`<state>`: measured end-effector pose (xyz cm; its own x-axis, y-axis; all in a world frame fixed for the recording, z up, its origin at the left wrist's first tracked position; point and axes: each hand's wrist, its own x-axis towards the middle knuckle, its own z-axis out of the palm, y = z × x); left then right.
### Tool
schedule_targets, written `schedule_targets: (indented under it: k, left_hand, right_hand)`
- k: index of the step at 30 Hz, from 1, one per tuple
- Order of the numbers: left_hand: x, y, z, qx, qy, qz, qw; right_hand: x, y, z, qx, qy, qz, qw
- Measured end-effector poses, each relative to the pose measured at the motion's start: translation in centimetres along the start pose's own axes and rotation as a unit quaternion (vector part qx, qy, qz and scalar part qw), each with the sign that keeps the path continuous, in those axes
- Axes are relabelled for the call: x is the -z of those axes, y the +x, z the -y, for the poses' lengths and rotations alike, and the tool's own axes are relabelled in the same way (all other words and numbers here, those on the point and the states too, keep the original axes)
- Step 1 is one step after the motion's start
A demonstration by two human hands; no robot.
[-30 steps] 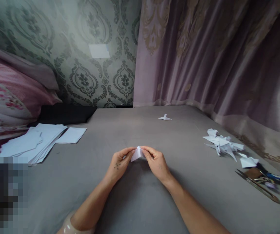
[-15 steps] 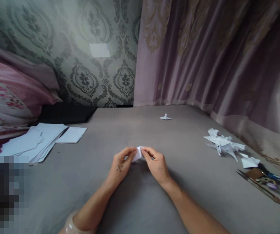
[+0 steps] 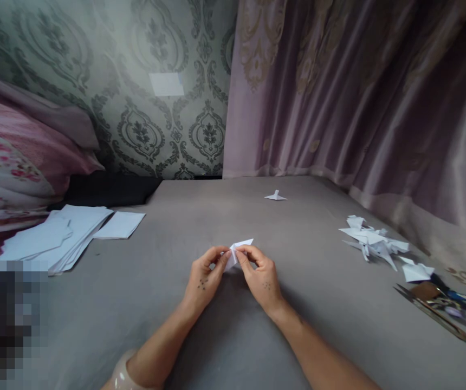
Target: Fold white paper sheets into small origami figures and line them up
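Note:
A small piece of folded white paper (image 3: 231, 260) is pinched between both hands, a little above the grey surface. My left hand (image 3: 205, 273) is closed on its left side, thumb and fingertips together. On the other side my right hand (image 3: 262, 273) grips it the same way. One pointed flap of the paper sticks up and to the right behind the right fingertips. The fingers hide part of the folds. Farther off stands a small folded paper figure (image 3: 276, 196) with flat points to both sides.
White paper sheets (image 3: 82, 227) are stacked at the left, beside a smaller stack (image 3: 121, 225). At the right lie several folded paper figures (image 3: 373, 238), another folded piece (image 3: 415, 270), and scissors (image 3: 436, 314) with dark blades. Black cloth (image 3: 111, 189) lies at the back left.
The folded paper has turned in my fingers, and its pointed flap now shows up and to the right. My left hand has shifted slightly to the right.

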<state>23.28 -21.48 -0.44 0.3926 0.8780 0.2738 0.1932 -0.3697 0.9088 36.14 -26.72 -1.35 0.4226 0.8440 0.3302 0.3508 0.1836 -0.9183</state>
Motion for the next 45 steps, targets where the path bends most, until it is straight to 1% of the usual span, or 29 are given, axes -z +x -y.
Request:
schedule_targets:
  k: [3, 7, 13, 19, 24, 27, 30, 35, 39, 42, 45]
  left_hand:
    - [0.0, -0.1, -0.1, 0.001, 0.007, -0.003, 1.0]
    - [0.0, -0.1, 0.1, 0.021, 0.005, -0.002, 1.0]
    - [-0.1, 0.1, 0.7, 0.021, 0.011, -0.009, 1.0]
    - [-0.1, 0.3, 1.3, -0.012, 0.003, -0.06, 0.998]
    - [-0.2, 0.3, 1.2, -0.046, -0.046, -0.04, 0.997]
    - [-0.2, 0.2, 1.1, -0.054, -0.06, -0.032, 0.996]
    - [-0.1, 0.1, 0.9, -0.067, -0.025, -0.032, 0.997]
    - [-0.1, -0.2, 0.4, -0.152, 0.068, -0.067, 0.984]
    - [-0.3, -0.4, 0.5, -0.204, 0.113, -0.097, 0.968]
    - [-0.4, -0.4, 0.7, -0.224, 0.134, -0.105, 0.96]
    - [-0.4, -0.4, 0.7, -0.218, 0.137, -0.104, 0.961]
  right_hand:
    - [0.0, 0.0, -0.3, -0.004, -0.006, -0.007, 1.0]
    - [0.0, -0.1, -1.0, -0.018, -0.022, -0.006, 1.0]
    - [0.2, -0.1, -1.0, 0.023, -0.077, 0.0, 0.997]
    - [0.3, -0.2, -0.9, 0.049, -0.1, 0.011, 0.994]
    - [0.4, -0.2, -0.8, 0.065, -0.104, 0.019, 0.992]
    - [0.4, -0.2, -0.7, 0.074, -0.104, 0.024, 0.992]
    - [0.4, -0.2, -0.6, 0.081, -0.106, 0.024, 0.991]
    - [0.3, -0.2, -0.6, 0.083, -0.112, 0.002, 0.99]
    - [0.2, -0.1, -0.7, 0.1, -0.1, -0.017, 0.99]
    - [0.2, 0.0, -0.7, 0.11, -0.105, -0.038, 0.988]
    - [0.2, 0.0, -0.6, 0.11, -0.11, -0.046, 0.987]
